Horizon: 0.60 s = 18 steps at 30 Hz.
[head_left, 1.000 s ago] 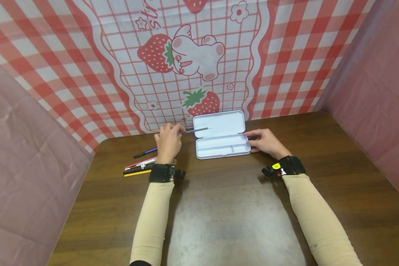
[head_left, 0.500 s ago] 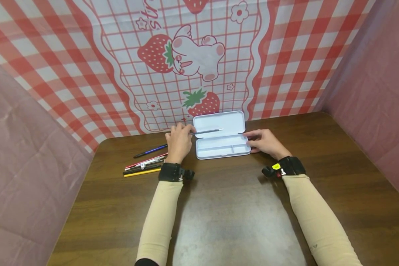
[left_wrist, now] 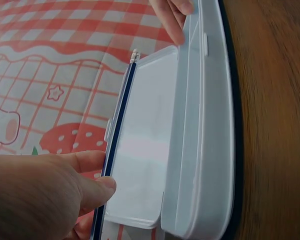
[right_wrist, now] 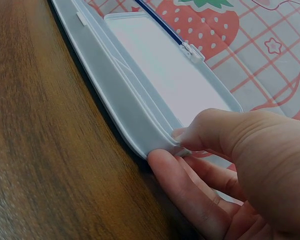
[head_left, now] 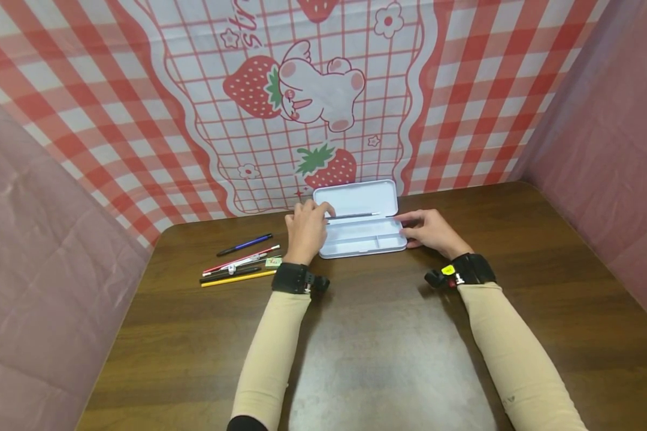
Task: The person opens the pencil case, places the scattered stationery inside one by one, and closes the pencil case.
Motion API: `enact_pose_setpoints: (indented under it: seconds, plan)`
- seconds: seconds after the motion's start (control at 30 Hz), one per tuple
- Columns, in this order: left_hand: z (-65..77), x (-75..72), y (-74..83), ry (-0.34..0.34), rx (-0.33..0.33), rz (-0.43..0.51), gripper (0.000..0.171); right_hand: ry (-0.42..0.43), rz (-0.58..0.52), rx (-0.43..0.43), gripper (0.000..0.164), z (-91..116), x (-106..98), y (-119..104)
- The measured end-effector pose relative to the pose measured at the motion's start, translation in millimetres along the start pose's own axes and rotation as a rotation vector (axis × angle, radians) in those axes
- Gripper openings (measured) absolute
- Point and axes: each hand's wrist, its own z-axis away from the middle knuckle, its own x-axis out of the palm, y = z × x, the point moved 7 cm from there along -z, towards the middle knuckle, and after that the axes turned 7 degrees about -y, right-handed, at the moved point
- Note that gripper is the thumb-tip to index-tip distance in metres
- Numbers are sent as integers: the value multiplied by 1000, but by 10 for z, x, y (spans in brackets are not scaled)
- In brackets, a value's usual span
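Note:
My left hand (head_left: 307,233) pinches a dark blue pencil (left_wrist: 121,112) between thumb and fingers. Its white end (left_wrist: 135,56) points away from the hand, to the right in the head view; I cannot tell if a second pencil lies against it. The pencil is held over the raised lid (left_wrist: 140,145) of a white pencil case (head_left: 350,250), near the hinge in the head view. My right hand (head_left: 431,230) grips the right end of the case, thumb (right_wrist: 190,132) on the inner rim and fingers outside the corner. The divided tray (head_left: 356,230) shows nothing inside.
Left of the case lie a blue pen (head_left: 244,245), a red pencil (head_left: 241,260), a white compass-like tool (head_left: 242,263), black pens (head_left: 232,277), a yellow pencil (head_left: 237,279) and a small green-and-white block (head_left: 273,262). A strawberry-print cloth (head_left: 323,120) hangs right behind the case.
My left hand has moved right with the pencil, from beside the case to over its left end, uncovering more of the stationery. The right hand and case have stayed still.

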Motion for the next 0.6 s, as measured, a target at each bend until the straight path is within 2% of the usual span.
enact_pose_setpoints:
  seconds: [0.27,0.6]
  plan:
    - [9,85,40,-48,-5,-6,18,-9,3,-7,42,-8,13,1]
    - [8,179,116,-105,19,-13,19,2,8,-1,42,-3,0,-4]
